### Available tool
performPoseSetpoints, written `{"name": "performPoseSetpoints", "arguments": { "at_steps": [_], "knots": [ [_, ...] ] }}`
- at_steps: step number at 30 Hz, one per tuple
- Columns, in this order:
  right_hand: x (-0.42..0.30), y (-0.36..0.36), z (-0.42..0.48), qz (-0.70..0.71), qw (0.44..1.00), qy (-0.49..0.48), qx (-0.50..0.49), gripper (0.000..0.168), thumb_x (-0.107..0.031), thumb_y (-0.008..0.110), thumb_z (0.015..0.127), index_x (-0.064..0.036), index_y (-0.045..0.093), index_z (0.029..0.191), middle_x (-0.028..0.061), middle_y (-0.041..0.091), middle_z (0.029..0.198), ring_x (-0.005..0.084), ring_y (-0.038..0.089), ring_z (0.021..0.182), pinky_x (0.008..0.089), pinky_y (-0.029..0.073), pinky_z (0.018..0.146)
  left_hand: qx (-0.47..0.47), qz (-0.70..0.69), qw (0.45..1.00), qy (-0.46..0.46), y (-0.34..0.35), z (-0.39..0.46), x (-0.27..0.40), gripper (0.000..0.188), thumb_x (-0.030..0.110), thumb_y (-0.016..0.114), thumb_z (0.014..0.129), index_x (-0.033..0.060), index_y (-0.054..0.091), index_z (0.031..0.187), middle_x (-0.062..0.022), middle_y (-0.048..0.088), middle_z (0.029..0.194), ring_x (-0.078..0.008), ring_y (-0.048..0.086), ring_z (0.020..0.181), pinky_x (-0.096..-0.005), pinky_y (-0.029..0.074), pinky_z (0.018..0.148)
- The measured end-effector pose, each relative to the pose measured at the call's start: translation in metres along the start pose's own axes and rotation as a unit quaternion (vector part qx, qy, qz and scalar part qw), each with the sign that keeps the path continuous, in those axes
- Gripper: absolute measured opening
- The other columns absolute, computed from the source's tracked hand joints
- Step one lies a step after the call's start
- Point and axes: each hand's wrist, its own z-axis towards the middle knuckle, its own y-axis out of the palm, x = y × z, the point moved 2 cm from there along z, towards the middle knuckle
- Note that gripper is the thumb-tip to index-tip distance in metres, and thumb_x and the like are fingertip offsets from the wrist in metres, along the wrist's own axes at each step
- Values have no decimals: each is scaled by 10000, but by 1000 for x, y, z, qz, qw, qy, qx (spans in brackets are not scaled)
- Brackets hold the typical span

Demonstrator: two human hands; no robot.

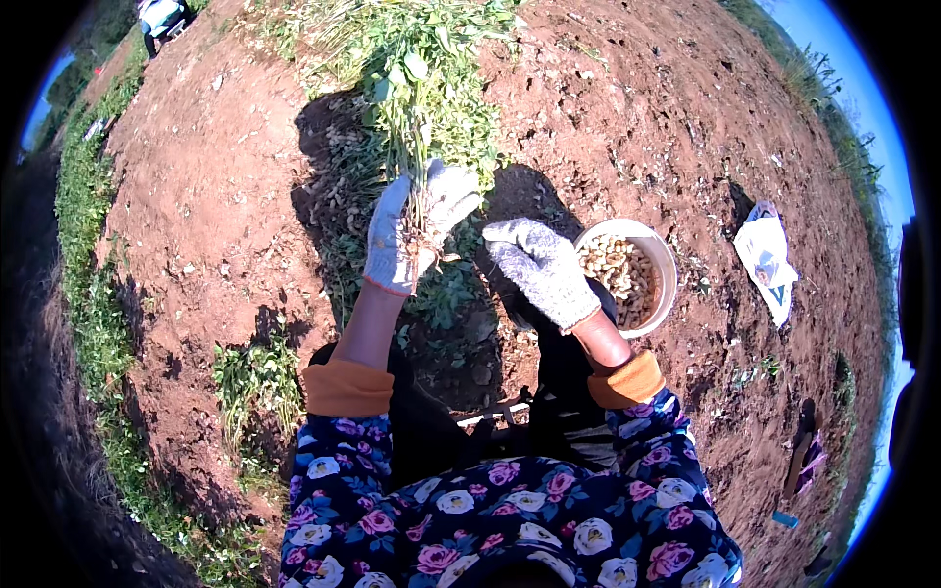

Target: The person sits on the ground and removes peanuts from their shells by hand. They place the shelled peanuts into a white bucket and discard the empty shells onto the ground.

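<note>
My left hand (415, 228), in a pale knitted glove with a red cuff edge, holds a bunch of peanut plants (417, 158) by the lower stems, roots towards me and leaves pointing away. My right hand (540, 268), in a speckled grey-white knitted glove, is beside it to the right, fingers drawn together; whether anything small is between them cannot be told. Just right of that hand, a round white plastic bucket (667, 272) holds many unshelled peanuts (617, 272). Beneath and beyond my left hand lies a heap of green peanut plants (463, 117), partly in shadow.
Reddish bare soil (228, 169) surrounds me. A white plastic bag (764, 253) lies at the right. Uprooted plants (257, 386) lie at the lower left, near a long green crop row (92, 316). Another person (160, 18) is far off at the upper left.
</note>
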Motion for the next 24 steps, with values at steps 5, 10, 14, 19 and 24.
{"name": "performPoseSetpoints", "arguments": {
  "at_steps": [5, 10, 14, 19, 24],
  "knots": [
    [2, 44, 22, 86, 993, -86, 1, 260, -122, 620, 859, -50, 618, 1109, 127, 627, 1137, 261, 606, 1036, 338, 492, 881, -2, 147, 989, 3, -4, -5, -1, 512, 337, 413, 980, 7, 401, 1370, -198, 536, 1276, -311, 592, 1078, -418, 526, 842],
    [4, 52, 24, 39, 994, -102, 12, 272, -125, 645, 839, -46, 619, 1098, 124, 630, 1110, 259, 627, 972, 329, 503, 843, 30, 195, 980, 28, 10, -12, 3, 511, 348, 422, 974, 6, 433, 1354, -149, 568, 1247, -223, 627, 1006, -328, 546, 770],
    [-4, 58, 29, 130, 991, -34, 2, 203, -130, 666, 824, -47, 614, 1001, 108, 634, 965, 220, 632, 851, 305, 502, 778, 48, 190, 980, 36, 2, -13, 5, 482, 328, 417, 979, 11, 442, 1342, -149, 588, 1199, -244, 626, 1010, -374, 546, 812],
    [7, 57, 24, 171, 985, 7, 34, 128, -71, 592, 888, -42, 567, 1010, 37, 617, 941, 85, 552, 846, 234, 471, 750, 17, 84, 996, 27, 4, -11, -3, 436, 327, 427, 982, 14, 487, 1279, -146, 610, 1124, -325, 609, 1025, -448, 527, 858],
    [12, 13, 20, 359, 899, 159, 196, 108, -147, 541, 943, -80, 490, 876, 0, 555, 790, 55, 480, 646, 222, 423, 565, -104, -131, 986, -19, -9, -10, 30, 413, 265, 497, 956, -5, 496, 1268, -142, 653, 933, -336, 599, 979, -385, 562, 787]
  ]
}}
